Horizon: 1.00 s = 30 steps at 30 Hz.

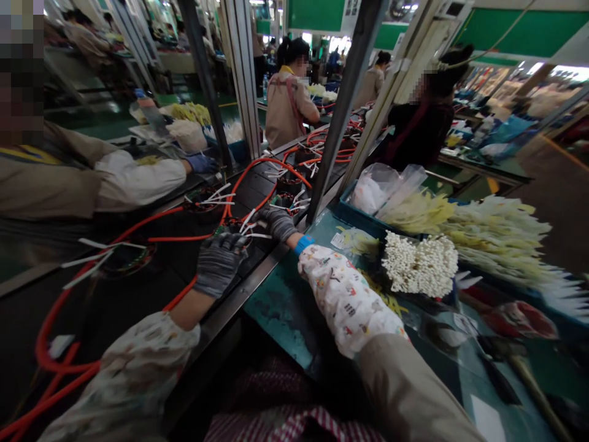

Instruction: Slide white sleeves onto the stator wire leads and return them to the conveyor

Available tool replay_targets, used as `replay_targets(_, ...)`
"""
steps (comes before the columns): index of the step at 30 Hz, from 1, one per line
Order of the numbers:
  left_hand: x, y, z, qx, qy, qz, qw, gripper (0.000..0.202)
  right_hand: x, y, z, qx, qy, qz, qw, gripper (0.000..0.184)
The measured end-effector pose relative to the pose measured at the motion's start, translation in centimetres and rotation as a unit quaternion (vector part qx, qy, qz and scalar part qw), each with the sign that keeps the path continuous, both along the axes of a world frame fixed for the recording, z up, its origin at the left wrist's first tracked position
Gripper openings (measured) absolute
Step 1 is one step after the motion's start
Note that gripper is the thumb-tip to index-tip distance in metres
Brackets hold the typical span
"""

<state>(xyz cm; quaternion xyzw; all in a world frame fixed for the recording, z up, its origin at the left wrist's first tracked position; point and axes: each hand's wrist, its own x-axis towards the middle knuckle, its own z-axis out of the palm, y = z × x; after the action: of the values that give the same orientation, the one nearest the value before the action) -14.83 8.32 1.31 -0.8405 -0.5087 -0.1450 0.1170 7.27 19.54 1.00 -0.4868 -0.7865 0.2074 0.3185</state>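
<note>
My left hand (219, 261), in a grey striped glove, has its fingers curled over the near side of a wire-wound ring (222, 231) that looks like a motor stator, on the dark conveyor. White sleeves (256, 235) stick out of this ring. My right hand (276, 222), in a similar glove with a blue wristband, reaches to the ring's far right side. Its fingers are bent and their tips are partly hidden, so its grip is unclear. Just beyond it lies another wound ring (281, 201) with white sleeves. Thick orange cable (179, 238) runs beside the left hand.
More wound rings (126, 261) and looped cables lie along the conveyor (170, 270). Metal posts (340, 116) rise at its edge. Right, a green bench (276, 307) bears bundled white sleeves (419, 264), yellowish sleeves (497, 236) and tools. A co-worker's gloved hand (201, 163) is across the belt.
</note>
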Motion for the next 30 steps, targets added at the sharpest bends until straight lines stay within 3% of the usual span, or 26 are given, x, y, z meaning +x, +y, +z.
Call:
replay_targets(5,-1.7,0.1,0.2,0.010,-0.006,-0.009,1.000,0.038,-1.0,-1.8,0.9,-0.009,-0.023,0.001,1.000,0.028)
replay_targets(9,-2.1,0.0,0.1,0.025,-0.014,-0.004,1.000,0.037,-0.3,-5.5,1.5,0.008,-0.012,-0.010,1.000,0.044)
replay_targets(12,-1.4,-1.1,0.2,0.053,-0.033,0.016,0.998,0.035,2.8,-11.1,1.8,0.016,-0.001,-0.013,1.000,0.046)
replay_targets(15,0.4,-2.8,0.1,0.085,-0.049,0.010,0.995,0.037,7.0,-19.0,1.9,0.022,0.015,-0.016,1.000,0.043)
replay_targets(19,4.2,-5.3,-1.7,0.082,-0.060,-0.101,0.990,0.040,11.2,-29.0,1.0,0.037,0.052,-0.051,0.997,0.033)
replay_targets(22,7.3,-7.3,-3.9,0.037,-0.098,-0.179,0.978,0.035,12.9,-33.6,-1.0,0.027,0.063,-0.128,0.989,0.032)
replay_targets(26,10.7,-10.3,-6.4,0.045,-0.132,-0.304,0.942,0.033,14.5,-35.8,-3.7,0.113,0.042,-0.248,0.961,0.033)
replay_targets(30,12.2,-12.0,-8.3,0.092,-0.158,-0.371,0.911,0.030,15.6,-35.7,-4.4,0.216,0.025,-0.305,0.927,0.038)
